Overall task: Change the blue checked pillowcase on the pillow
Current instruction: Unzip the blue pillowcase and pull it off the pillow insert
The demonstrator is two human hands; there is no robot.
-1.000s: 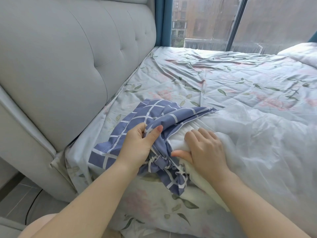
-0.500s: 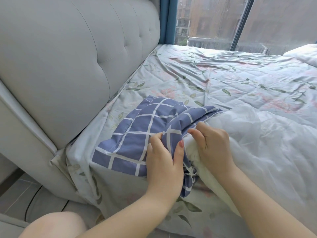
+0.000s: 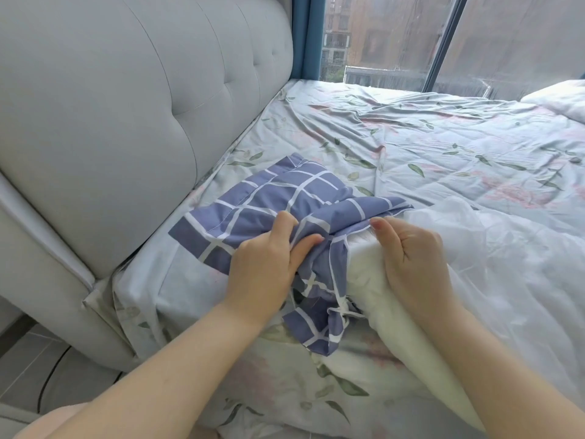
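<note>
The blue checked pillowcase lies bunched on the bed near the headboard, its open end against the white pillow. My left hand grips a fold of the pillowcase between thumb and fingers. My right hand holds the pillow's end where the pillowcase's edge meets it, fingers curled into the white fabric. Most of the pillow lies bare to the right; only its left tip is at the pillowcase's opening.
A floral sheet covers the bed. The grey tufted headboard stands at the left, a window behind. Another white pillow lies at the far right. Grey floor shows at the lower left.
My left hand has shifted its grip on the pillowcase, which now lies more spread toward the headboard. My right hand has moved up along the pillow's end.
</note>
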